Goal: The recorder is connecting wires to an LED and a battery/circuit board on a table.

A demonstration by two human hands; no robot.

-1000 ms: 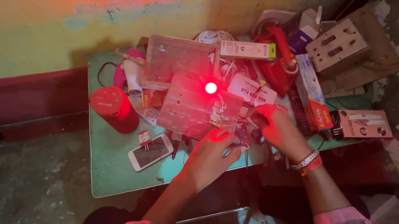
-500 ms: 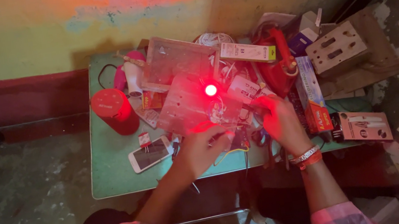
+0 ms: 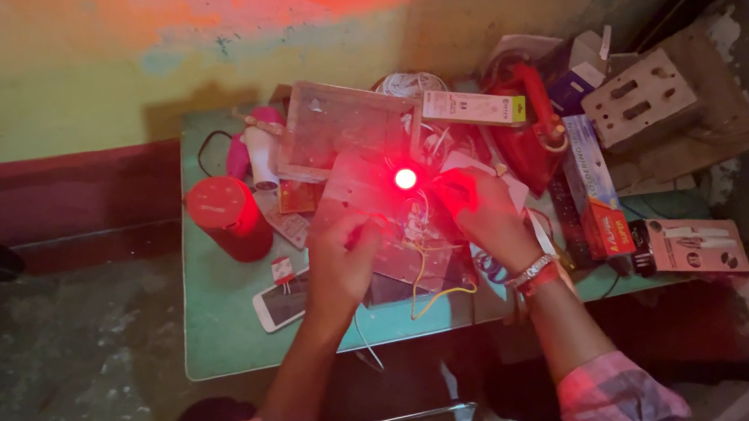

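Note:
A small bright red light (image 3: 405, 178) glows on a flat board (image 3: 388, 229) with thin yellow and white wires (image 3: 426, 278) hanging off it. My left hand (image 3: 338, 262) grips the board's left side with fingers curled over its edge. My right hand (image 3: 486, 212), with bangles on the wrist, is closed on the board's right side just beside the light. Both hands are above the middle of a cluttered green table (image 3: 223, 337).
A red cylinder (image 3: 227, 217) stands at the table's left, a phone (image 3: 280, 302) lies near its front edge. A clear plastic box (image 3: 345, 124), long cartons (image 3: 474, 107), a red tool (image 3: 533, 128) and a beige socket plate (image 3: 640, 100) crowd the back and right.
Both hands have moved up the table from its front edge and closed on the board beside the red light.

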